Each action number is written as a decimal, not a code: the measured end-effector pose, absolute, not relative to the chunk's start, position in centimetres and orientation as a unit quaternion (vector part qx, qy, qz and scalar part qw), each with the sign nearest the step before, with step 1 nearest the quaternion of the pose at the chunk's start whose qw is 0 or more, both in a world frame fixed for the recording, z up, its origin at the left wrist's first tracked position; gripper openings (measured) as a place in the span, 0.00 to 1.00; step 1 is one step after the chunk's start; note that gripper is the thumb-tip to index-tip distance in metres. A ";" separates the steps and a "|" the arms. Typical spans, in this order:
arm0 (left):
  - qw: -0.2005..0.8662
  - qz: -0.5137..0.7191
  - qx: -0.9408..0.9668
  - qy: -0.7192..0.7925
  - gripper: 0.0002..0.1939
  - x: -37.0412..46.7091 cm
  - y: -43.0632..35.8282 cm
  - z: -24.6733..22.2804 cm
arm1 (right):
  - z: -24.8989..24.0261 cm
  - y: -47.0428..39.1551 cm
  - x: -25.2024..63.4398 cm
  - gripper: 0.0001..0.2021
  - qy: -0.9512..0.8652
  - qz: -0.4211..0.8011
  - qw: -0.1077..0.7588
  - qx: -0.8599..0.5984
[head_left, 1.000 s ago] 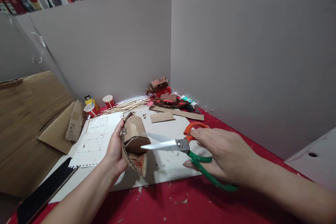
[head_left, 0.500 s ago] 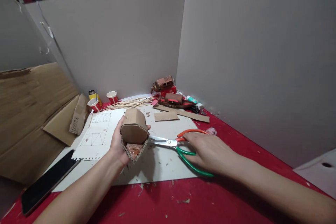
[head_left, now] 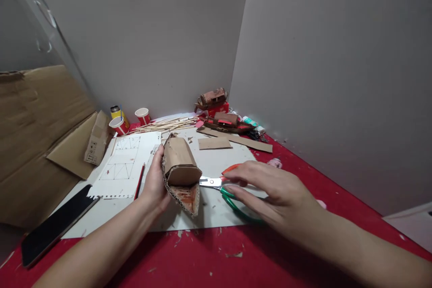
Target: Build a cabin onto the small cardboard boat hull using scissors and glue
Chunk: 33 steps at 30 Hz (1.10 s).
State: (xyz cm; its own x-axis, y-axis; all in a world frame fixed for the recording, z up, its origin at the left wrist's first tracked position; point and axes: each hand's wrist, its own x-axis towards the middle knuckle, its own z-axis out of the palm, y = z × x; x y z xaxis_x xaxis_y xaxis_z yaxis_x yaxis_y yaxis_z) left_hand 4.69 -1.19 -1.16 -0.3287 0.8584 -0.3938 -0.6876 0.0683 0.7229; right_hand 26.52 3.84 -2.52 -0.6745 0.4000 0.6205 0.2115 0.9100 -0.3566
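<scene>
My left hand is closed round the side of a cardboard model boat, holding it above the white sheet. The boat has a faceted cardboard cabin and a reddish-brown deck at its pointed near end. To its right, my right hand hovers over the handles of a pair of scissors, fingers apart and curved. One scissor handle is orange, the other green. Behind the boat, the blade tips are hidden.
A ruled drawing, a red pencil and a phone lie left. Farther back are paper cups, thin sticks, cardboard strips and two brown model boats. Large cardboard leans at left.
My right hand has lifted off the scissors' handles and its fingers have spread. In my left hand the boat has turned, showing more of its side. The view has tilted down slightly.
</scene>
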 end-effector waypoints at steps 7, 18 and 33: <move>0.584 0.683 0.115 0.423 0.19 5.6 -1.5 -2.0 | -2.4 3.4 24.2 0.07 -0.885 0.157 0.400 -0.181; 0.726 0.566 0.129 0.368 0.23 6.4 -1.9 -3.5 | -1.3 2.5 23.6 0.36 -0.946 0.034 0.298 -0.121; 0.671 0.618 0.137 0.387 0.16 7.1 -2.5 -3.6 | -2.6 1.6 21.5 0.30 -0.939 0.027 0.316 -0.136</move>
State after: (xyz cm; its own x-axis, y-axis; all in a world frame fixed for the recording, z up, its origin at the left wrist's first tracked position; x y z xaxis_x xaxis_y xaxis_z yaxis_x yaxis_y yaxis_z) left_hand 7.14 -2.47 -3.62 -0.0626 0.9348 -0.3495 -0.7234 0.1988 0.6612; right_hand 21.46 1.60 -2.62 -0.7640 0.2722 0.5850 0.2376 0.9616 -0.1371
